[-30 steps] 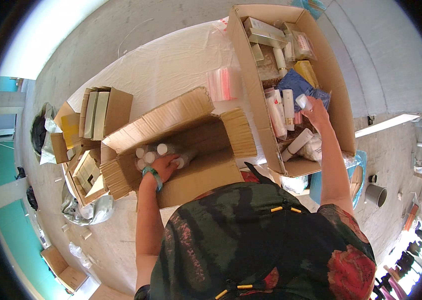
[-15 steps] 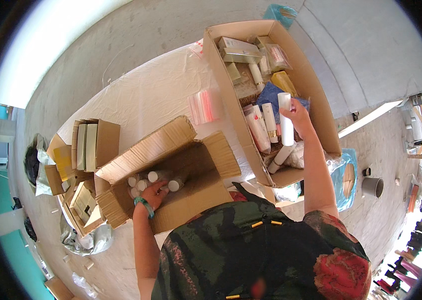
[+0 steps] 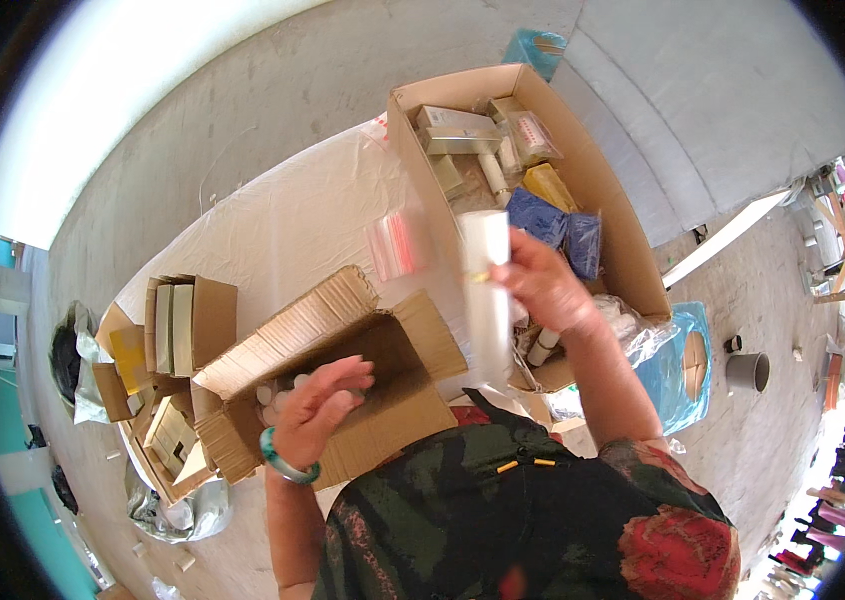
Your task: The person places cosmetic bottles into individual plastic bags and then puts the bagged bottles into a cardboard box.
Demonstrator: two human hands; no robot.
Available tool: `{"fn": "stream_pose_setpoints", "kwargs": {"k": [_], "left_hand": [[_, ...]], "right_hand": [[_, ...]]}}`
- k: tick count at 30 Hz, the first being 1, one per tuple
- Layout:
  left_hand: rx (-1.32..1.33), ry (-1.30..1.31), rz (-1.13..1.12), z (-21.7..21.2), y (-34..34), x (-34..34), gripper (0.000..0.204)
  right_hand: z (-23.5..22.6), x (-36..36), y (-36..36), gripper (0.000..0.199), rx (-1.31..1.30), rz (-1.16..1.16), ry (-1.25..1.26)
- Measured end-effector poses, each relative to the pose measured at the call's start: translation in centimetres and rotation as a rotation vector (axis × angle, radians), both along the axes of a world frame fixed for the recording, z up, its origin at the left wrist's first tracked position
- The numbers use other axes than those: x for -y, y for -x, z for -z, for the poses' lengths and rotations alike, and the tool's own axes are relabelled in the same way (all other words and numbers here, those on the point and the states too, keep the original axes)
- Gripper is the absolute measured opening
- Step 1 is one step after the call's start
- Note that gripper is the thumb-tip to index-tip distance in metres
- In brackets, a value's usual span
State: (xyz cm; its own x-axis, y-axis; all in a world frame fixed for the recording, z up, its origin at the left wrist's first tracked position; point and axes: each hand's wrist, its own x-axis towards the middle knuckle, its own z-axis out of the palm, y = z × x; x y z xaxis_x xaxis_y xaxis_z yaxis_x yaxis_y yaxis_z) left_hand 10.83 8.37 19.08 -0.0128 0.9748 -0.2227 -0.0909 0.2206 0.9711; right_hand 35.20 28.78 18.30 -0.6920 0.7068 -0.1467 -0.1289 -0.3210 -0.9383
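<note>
My right hand (image 3: 548, 285) grips white cylindrical bottles (image 3: 486, 300) with a gold band showing, held upright between the two cartons. Motion blur hides how many there are. Over the smaller open carton (image 3: 383, 440) is my left hand (image 3: 318, 405), fingers stretched out and nothing in it, a green bangle on its wrist. Inside that carton several white round-capped bottles (image 3: 268, 395) stand at the left end, partly hidden by this hand. On the right, the big carton (image 3: 633, 220) holds flat boxes (image 3: 458, 130), blue packets (image 3: 538, 215), a yellow packet (image 3: 548, 185) and a white tube (image 3: 493, 175).
A stack of clear bags with red edges (image 3: 395, 245) lies on the white-covered table (image 3: 283, 220). Small cartons with flat boxes (image 3: 175, 325) stand at the left. A blue plastic-wrapped bundle (image 3: 678, 365) and a grey bin (image 3: 748, 372) are on the right.
My right hand has lifted white bottles out of the big carton and moved left with them. My left hand has risen off the bottle caps, its fingers now extended.
</note>
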Motion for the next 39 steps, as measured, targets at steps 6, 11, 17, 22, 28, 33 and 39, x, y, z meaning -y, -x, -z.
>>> {"fn": "stream_pose_setpoints", "kwargs": {"k": [6,11,17,22,28,33,39], "left_hand": [[0.321,0.006,0.063,0.4,-4.6,-3.5,0.060],[0.409,-0.011,-0.227,0.6,-5.4,-3.1,0.059],[0.393,-0.106,-0.293,0.9,-4.5,-2.1,0.081],[0.407,-0.073,-0.458,0.8,-5.4,-1.3,0.081],[0.338,-0.056,-0.565,0.9,-6.2,-0.7,0.079],[0.380,0.043,-0.601,0.8,-6.4,-0.1,0.084],[0.421,0.044,-0.603,1.3,-6.3,-0.9,0.084]], "right_hand": [[-4.7,3.8,6.0,0.053,-0.113,-0.256,-0.151],[-0.8,1.3,6.4,0.042,0.045,-0.218,-0.565],[15.6,-13.8,0.0,0.043,0.608,0.226,-0.541],[21.7,-18.6,-1.2,0.043,1.001,0.142,-0.511],[23.9,-20.4,2.9,0.046,1.408,-0.262,-0.736],[26.0,-20.7,4.2,0.053,1.644,-0.375,-0.731],[27.8,-21.7,3.6,0.057,1.624,-0.391,-0.702]]}}
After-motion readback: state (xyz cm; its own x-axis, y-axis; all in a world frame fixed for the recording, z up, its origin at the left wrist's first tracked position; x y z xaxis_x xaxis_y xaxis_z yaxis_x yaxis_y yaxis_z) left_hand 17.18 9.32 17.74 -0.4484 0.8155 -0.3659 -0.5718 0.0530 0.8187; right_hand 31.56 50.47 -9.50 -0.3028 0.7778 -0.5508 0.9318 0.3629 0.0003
